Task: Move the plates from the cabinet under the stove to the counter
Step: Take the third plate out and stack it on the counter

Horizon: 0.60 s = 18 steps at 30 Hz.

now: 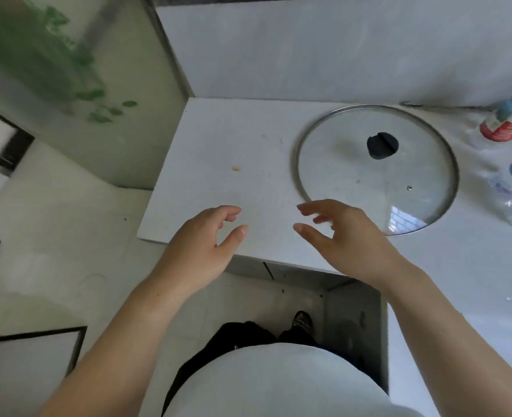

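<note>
far left, a green-patterned panel (pixel 53 55) runs beside the desk (pixel 218 139), nothing for you there. your left hand (pixel 200 245) hovers over the desk's front edge, fingers (pixel 232 210) loosely curled, released, holding nothing. no plates in sight, not on the desk, not in either hand. by the task they'd be down in the cabinet under the stove, and the recess (pixel 306 293) below the desk edge shows only bare grey wall and your shoe from here. across the gap, your right hand (pixel 351 242) mirrors the left, fingers (pixel 312 206) spread and relaxed, empty as well, right at the near rim of the glass lid (pixel 378 170). that's your trouble spot, i'd say: the lid lies flat over the right part of the desk, so plates set down carelessly could land on its rim and tip or chip. they could also shove it toward the bottles (pixel 507 124) crowded at the far right. aim for the bare patch by the small brown stain (pixel 235 168). when you bend low, mind the desk's overhang, and take the plates with both hands, because stacked plates can slide.
</note>
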{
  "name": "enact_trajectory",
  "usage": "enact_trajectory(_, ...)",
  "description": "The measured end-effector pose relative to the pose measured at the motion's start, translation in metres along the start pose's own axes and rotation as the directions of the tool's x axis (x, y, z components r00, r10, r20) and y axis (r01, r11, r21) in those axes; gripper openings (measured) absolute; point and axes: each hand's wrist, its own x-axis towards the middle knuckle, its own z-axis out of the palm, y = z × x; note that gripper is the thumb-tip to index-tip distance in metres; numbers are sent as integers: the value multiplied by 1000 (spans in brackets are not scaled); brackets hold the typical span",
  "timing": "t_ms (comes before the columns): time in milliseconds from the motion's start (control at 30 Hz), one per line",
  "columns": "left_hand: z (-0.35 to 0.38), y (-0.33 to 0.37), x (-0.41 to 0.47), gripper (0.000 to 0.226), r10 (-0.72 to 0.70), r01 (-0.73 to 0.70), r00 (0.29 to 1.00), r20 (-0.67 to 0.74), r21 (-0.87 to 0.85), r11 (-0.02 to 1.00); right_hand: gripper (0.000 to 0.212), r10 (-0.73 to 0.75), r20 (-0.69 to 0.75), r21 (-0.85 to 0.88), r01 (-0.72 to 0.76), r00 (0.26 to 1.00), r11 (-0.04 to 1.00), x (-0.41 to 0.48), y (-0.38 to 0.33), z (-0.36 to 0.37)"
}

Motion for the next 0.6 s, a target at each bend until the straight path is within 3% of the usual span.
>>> enact_trajectory(200, -19, -45, -11, 38, -165, 145, 976, -142, -140, 979, 39, -139, 204, -105, 163, 969, 981, 44, -41, 31)
enact_trajectory(600, -94, -142, 12, 37, -253, 181, 925, -282, -258, 949, 40, -278, 306, -223, 353, 911, 909, 130, -143, 108)
